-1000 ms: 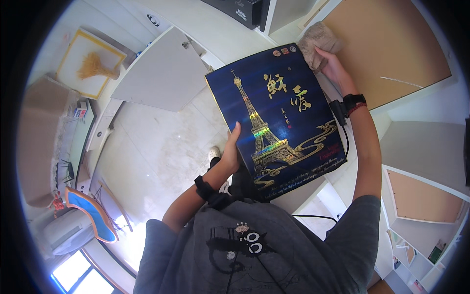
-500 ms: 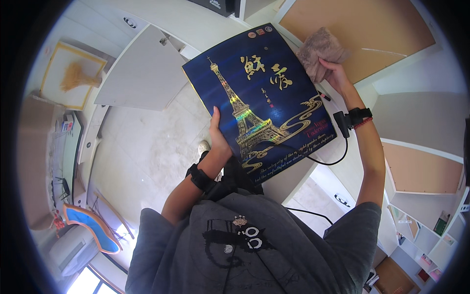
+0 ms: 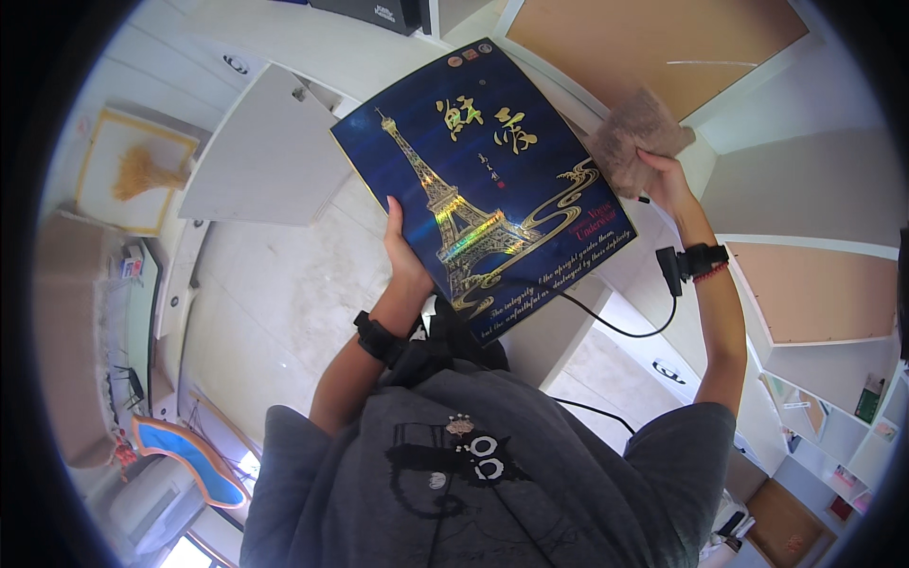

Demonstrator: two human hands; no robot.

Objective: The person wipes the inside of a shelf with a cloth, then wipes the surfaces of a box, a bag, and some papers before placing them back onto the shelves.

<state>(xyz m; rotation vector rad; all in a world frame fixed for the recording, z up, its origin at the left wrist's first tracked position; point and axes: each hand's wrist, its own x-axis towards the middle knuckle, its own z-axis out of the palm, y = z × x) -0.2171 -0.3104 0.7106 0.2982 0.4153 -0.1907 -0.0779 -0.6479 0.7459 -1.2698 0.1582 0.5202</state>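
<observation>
My left hand [image 3: 407,252] grips a large flat dark-blue box [image 3: 521,204] at its lower left edge, thumb on the front. A gold tower picture and gold lettering cover the box's face, which is tilted toward me. In my right hand [image 3: 670,182] is a crumpled greyish-brown cloth [image 3: 636,142], pinched under the thumb. That cloth is beside the box's right edge; whether it touches the box I cannot tell. The fingers behind the box and the cloth are hidden.
A white desk [image 3: 275,36] runs behind the box. White shelving with brown back panels [image 3: 805,292] stands at the right. A black cable [image 3: 615,328] hangs from the device on my right wrist. At the left is a framed dried-plant picture [image 3: 142,170].
The cloth in my right hand has moved right and nearer to me, from the box's upper right edge. The box sits slightly further left in view, and the surroundings have shifted a little.
</observation>
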